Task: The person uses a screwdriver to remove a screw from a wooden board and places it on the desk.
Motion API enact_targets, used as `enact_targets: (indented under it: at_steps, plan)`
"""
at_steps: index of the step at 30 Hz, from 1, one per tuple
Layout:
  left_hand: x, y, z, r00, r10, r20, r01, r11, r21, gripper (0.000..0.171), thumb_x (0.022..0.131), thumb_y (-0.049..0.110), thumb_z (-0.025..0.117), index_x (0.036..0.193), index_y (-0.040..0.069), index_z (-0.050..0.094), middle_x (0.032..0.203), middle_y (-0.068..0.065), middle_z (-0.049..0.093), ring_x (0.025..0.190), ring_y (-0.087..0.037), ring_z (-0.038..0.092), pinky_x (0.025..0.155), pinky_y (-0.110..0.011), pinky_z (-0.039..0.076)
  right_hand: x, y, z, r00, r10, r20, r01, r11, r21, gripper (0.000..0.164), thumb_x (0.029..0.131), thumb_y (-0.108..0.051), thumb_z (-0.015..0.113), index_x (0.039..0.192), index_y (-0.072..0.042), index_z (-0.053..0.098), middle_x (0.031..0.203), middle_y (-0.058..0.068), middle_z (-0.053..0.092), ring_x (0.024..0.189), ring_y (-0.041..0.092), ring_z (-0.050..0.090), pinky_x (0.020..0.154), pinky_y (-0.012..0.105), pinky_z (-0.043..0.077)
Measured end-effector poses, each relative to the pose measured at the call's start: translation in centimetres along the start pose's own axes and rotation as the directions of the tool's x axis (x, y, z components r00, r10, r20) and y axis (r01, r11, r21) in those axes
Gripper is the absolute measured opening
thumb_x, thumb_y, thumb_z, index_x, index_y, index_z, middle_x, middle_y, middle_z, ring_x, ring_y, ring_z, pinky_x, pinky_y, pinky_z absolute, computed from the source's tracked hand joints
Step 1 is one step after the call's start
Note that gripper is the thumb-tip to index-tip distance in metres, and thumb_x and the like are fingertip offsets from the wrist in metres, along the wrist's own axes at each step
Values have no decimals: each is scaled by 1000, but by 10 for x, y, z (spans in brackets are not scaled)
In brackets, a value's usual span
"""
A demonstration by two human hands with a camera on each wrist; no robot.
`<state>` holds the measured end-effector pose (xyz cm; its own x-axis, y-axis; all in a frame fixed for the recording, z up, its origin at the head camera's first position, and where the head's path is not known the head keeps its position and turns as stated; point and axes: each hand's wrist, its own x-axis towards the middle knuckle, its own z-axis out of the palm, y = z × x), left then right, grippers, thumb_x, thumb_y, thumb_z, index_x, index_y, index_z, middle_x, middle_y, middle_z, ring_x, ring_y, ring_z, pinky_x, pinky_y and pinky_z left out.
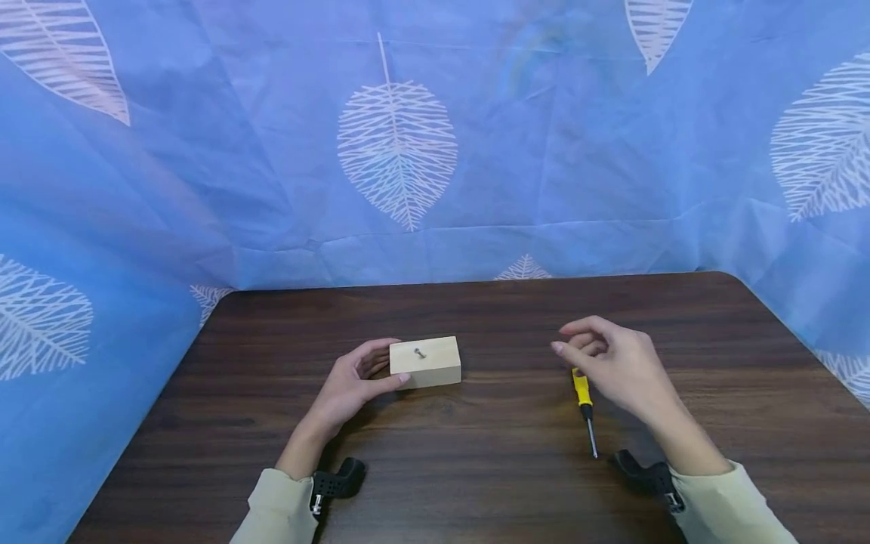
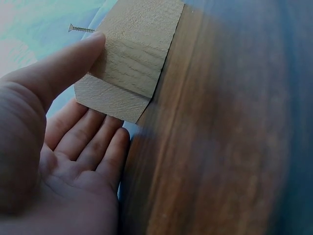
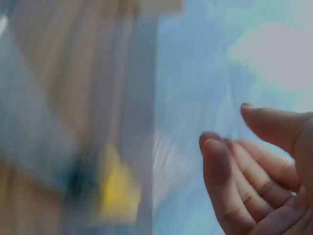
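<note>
A pale rectangular wooden block (image 1: 425,364) lies on the dark table, left of centre. From its top sticks a screw (image 1: 419,353), tilted in the head view; its flat head and thread show in the left wrist view. My left hand (image 1: 356,385) holds the block by its left end, the thumb (image 2: 80,61) on the near side and the fingers partly hidden behind. Loosely curled and holding nothing, my right hand (image 1: 621,366) hovers over the handle end of a yellow-and-black screwdriver (image 1: 582,397). Its metal shaft points toward me. In the right wrist view the screwdriver is a yellow blur, apart from the fingers.
The brown wood-grain table (image 1: 476,468) ends in a rounded far edge. Behind and beside it hangs a blue cloth (image 1: 510,174) with white leaf prints. Black wrist mounts (image 1: 337,480) sit at both sleeve cuffs.
</note>
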<state>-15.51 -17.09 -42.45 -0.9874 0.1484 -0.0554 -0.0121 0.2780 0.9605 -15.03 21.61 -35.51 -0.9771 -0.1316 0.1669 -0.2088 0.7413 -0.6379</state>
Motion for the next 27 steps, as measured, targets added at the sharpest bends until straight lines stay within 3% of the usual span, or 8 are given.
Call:
enact_targets:
  at_steps: [4, 9, 16, 20, 27]
  plan:
    - [-1, 0, -4, 1000, 5, -2, -5, 1000, 1, 61, 93, 24, 87, 149, 20, 63, 152, -8, 65, 147, -31, 57, 127, -55, 43, 11, -39, 37, 995, -93, 31, 85, 974, 208, 15, 100, -24, 80, 114, -17, 82, 99, 0, 83, 85, 22, 79, 67, 24, 60]
    - [-1, -1, -2, 1000, 8, 3, -8, 1000, -4, 61, 94, 25, 87, 150, 19, 62, 153, -8, 64, 148, -31, 57, 127, -55, 44, 27, -68, 85, 989, -115, 94, 73, 927, 369, 16, 97, -22, 83, 112, -20, 84, 106, 0, 83, 81, 24, 75, 65, 24, 58]
    - [-1, 0, 1, 999, 22, 24, -21, 1000, -11, 62, 96, 27, 85, 152, 18, 60, 156, -8, 62, 150, -33, 54, 126, -56, 44, 39, -75, 122, 992, -69, 107, 18, 908, 419, 23, 91, -25, 89, 114, -23, 85, 107, -1, 78, 90, 16, 60, 72, 27, 51]
    - [-1, 1, 1, 1000, 13, 15, -13, 1000, -6, 61, 95, 27, 86, 150, 21, 62, 155, -6, 62, 150, -32, 54, 126, -56, 45, 42, -78, 130, 993, -62, 102, 13, 906, 422, 21, 89, -27, 91, 109, -28, 86, 104, -2, 73, 95, 16, 60, 79, 30, 52]
    - [0, 0, -1, 1000, 15, 4, -15, 1000, -3, 60, 94, 28, 86, 149, 21, 63, 153, -7, 64, 148, -32, 56, 126, -57, 44, 43, -83, 138, 997, -71, 36, 51, 920, 390, 8, 89, -26, 91, 96, -27, 88, 93, -2, 70, 85, 17, 56, 71, 28, 47]
